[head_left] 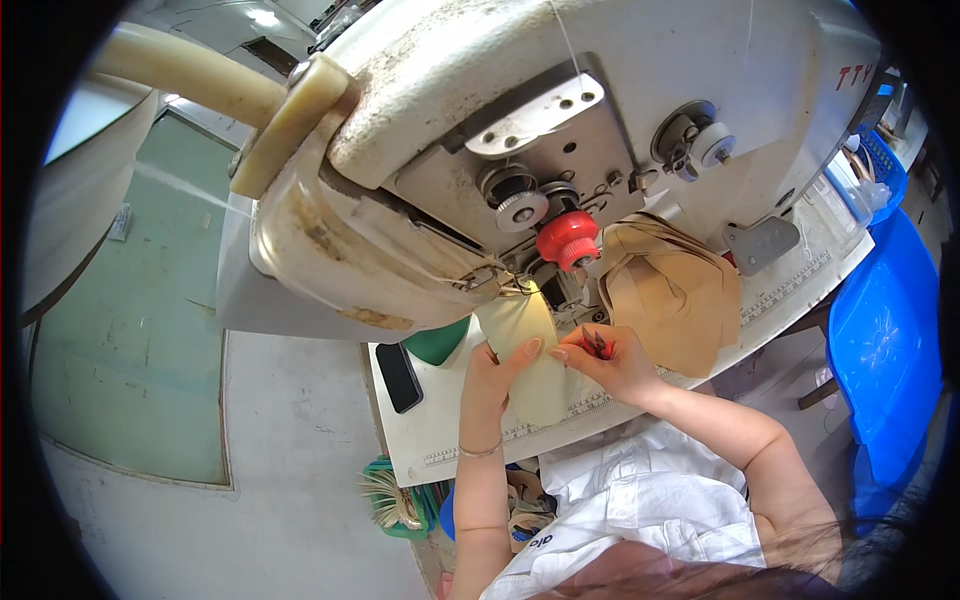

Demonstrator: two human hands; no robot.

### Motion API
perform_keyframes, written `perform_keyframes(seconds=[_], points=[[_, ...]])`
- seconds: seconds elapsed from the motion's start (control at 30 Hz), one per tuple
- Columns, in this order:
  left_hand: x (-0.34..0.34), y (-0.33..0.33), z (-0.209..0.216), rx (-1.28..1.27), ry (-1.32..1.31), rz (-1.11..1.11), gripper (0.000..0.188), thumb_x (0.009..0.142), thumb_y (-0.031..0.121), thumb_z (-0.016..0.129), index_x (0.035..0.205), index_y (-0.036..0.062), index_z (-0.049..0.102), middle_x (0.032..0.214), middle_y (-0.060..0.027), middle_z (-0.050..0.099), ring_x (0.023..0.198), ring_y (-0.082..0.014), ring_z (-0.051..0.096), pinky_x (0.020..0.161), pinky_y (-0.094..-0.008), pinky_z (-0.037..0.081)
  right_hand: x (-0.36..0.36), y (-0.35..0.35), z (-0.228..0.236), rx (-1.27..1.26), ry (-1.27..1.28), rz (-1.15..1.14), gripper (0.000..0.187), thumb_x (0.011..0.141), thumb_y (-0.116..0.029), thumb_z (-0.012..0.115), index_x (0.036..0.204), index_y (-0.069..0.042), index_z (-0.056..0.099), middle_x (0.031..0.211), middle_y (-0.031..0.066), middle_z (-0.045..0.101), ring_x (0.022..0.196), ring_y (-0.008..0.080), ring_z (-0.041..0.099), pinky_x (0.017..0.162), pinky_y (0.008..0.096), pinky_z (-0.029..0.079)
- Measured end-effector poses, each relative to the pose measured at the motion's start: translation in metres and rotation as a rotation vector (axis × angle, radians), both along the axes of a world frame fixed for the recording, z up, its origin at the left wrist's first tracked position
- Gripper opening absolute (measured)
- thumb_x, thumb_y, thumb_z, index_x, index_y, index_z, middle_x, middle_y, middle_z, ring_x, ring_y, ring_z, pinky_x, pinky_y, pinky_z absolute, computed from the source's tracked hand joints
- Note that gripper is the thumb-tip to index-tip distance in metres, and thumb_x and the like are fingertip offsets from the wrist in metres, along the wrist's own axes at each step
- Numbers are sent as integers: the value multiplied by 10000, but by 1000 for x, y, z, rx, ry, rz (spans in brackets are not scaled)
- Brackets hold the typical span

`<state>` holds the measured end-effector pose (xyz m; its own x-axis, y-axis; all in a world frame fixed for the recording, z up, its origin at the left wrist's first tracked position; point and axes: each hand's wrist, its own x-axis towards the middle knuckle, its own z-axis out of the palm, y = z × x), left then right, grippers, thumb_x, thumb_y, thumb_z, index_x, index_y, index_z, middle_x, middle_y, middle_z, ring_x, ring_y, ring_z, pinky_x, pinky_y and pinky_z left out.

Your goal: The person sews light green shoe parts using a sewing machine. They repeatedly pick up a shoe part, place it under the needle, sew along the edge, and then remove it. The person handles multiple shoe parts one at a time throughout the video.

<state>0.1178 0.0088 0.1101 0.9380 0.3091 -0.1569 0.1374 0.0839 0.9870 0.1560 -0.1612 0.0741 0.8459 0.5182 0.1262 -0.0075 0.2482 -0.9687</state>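
Fingers [524, 352] of the left hand [488, 382] clamp the left edge of a pale-yellow panel [540, 392] lying over the white surface [437, 410], its far end beneath the sewing machine [400, 140]. The right hand [622, 372], its fingers at the panel's right edge, grips what look like red thread snips [598, 346]. Stacked tan panels [680, 310] lie just beyond.

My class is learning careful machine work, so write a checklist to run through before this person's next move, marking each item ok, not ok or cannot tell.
1. Left hand holding the cream piece: ok, thumb on top.
2. Right hand free of tools: not ok, it holds red snips.
3. Phone apart from the cream piece: ok, it lies to the left.
4. Brown pieces beside the work: ok, on the right.
5. Needle in the cream piece: cannot tell, too small to see.
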Motion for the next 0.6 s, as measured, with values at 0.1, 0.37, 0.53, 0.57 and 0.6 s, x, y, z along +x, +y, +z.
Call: perform_keyframes(seconds=[0.1,0.37,0.53,0.57,0.6], points=[[-3,0,-3,-61,4,-63,246,806,140,688,980,-25,631,865,-68,655,698,-97,608,596,-226,487,0,2,-4,5,0,0,187,867,-189,632,853,-4,651,594,-77,411,567,12,316,492,201,275],[6,7,-6,-110,-36,-39,257,810,144,684,984,-35,623,879,-68,655,710,-101,612,601,-224,492,2,-8,-11,-58,46,149,206,860,-217,646,863,-11,658,629,-81,493,583,-6,372,518,176,309],[-1,3,-5,-40,25,-149,269,802,128,689,1004,-32,613,901,-70,652,733,-103,612,632,-225,494,1,-12,-2,-24,41,117,212,866,-219,638,884,-9,666,656,-68,541,596,-8,408,522,175,339],[1,3,-2,-44,32,-151,272,799,124,691,1008,-31,612,904,-70,652,739,-103,611,640,-225,493,3,-11,-1,-31,29,103,212,868,-216,635,886,-8,667,662,-64,552,601,-8,417,525,175,346],[4,3,-2,-47,21,-148,273,799,121,690,1011,-31,610,906,-70,651,742,-101,610,642,-224,493,5,-10,0,-39,18,89,212,870,-214,632,887,-6,668,667,-60,562,606,-8,427,528,175,354]])
